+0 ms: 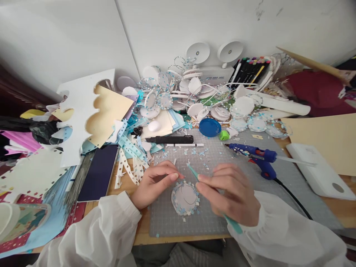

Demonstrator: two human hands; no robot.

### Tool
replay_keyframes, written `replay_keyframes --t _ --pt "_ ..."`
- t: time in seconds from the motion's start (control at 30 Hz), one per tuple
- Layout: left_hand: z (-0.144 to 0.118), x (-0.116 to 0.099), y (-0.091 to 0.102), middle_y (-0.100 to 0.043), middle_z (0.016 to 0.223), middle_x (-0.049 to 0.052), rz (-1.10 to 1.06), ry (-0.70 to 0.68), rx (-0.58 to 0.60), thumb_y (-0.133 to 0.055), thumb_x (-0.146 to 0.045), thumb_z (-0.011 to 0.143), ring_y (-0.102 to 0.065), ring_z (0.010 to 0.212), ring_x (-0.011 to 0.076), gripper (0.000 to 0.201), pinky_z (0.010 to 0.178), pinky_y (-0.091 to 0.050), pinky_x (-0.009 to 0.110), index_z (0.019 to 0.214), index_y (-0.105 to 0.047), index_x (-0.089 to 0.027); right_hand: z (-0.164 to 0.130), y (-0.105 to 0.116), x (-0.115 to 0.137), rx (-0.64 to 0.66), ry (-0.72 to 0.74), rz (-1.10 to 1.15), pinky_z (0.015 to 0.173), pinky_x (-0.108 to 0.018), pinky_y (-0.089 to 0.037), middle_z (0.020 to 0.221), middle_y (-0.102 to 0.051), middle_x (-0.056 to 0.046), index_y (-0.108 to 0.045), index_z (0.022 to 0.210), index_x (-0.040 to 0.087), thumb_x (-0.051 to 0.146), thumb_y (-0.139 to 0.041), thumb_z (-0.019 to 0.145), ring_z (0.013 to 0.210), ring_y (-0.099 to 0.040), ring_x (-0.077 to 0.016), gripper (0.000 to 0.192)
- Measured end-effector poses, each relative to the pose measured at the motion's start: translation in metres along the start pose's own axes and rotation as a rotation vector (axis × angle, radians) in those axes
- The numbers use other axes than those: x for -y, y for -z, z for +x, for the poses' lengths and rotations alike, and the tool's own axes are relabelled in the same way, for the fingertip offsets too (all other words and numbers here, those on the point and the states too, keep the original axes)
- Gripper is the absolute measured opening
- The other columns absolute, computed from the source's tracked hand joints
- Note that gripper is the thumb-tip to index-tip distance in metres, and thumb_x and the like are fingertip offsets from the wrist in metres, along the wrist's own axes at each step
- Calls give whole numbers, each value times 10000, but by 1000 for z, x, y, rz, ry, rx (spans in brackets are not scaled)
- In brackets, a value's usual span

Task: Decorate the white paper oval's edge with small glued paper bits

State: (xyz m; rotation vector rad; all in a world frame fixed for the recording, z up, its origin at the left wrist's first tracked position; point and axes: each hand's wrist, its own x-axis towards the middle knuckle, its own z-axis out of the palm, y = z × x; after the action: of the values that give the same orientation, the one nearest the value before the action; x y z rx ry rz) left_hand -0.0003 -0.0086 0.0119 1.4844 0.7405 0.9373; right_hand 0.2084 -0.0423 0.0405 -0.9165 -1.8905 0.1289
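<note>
Both hands work mid-mat: my left hand (152,184) pinches the half-trimmed paper disc (185,197), my right hand (230,198) grips teal tweezers (194,173); many finished discs (239,115) piled behind.

Bright, even daylight fills the scene, with no hard glare. The white wall (194,22) behind the cutting mat (172,218) is lit brightly and grades to grey toward its left corner. Shadows beside the mat are soft and short. The right hand (230,194) on the mat is motion-blurred. Wide-angle distortion bows the bench (141,230) edges far from the mat.
</note>
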Motion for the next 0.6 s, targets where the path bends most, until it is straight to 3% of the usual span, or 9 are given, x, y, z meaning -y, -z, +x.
replay_keyframes --t 0.1,0.13,0.27,0.43,0.6 --pt "-2 4 0 -640 780 67 -129 36 14 -610 -374 883 -580 766 167 267 731 -467 294 794 -759 -171 8 -6 10 58 391 -223 623 -318 -535 775 -744 2 -660 781 288 108 -662 781 604 -621 -132 180" --pt "-3 5 0 -634 762 64 -179 54 5 -615 -399 875 -579 759 169 293 724 -465 297 754 -749 -168 10 -8 12 89 449 -259 626 -316 -534 792 -746 4 -657 778 289 105 -653 786 613 -625 -132 184" --pt "-3 6 -2 -610 684 57 -314 166 -67 -681 -470 795 -576 729 183 368 656 -460 295 618 -687 -148 13 -21 15 191 383 -210 633 -318 -528 797 -737 31 -642 804 319 116 -616 819 620 -634 -130 205" --pt "-1 4 -3 -617 677 42 -427 315 -83 -743 -454 728 -551 659 148 337 629 -447 266 639 -685 -134 7 -36 15 199 314 -211 704 -349 -520 816 -721 20 -629 827 308 96 -583 837 669 -631 -138 218" --pt "0 4 -2 -565 657 17 -501 321 -41 -726 -385 757 -505 630 116 303 607 -406 237 608 -650 -132 5 -22 13 228 252 -220 813 -410 -463 985 -720 -36 -630 1045 277 92 -521 844 840 -642 -186 294"
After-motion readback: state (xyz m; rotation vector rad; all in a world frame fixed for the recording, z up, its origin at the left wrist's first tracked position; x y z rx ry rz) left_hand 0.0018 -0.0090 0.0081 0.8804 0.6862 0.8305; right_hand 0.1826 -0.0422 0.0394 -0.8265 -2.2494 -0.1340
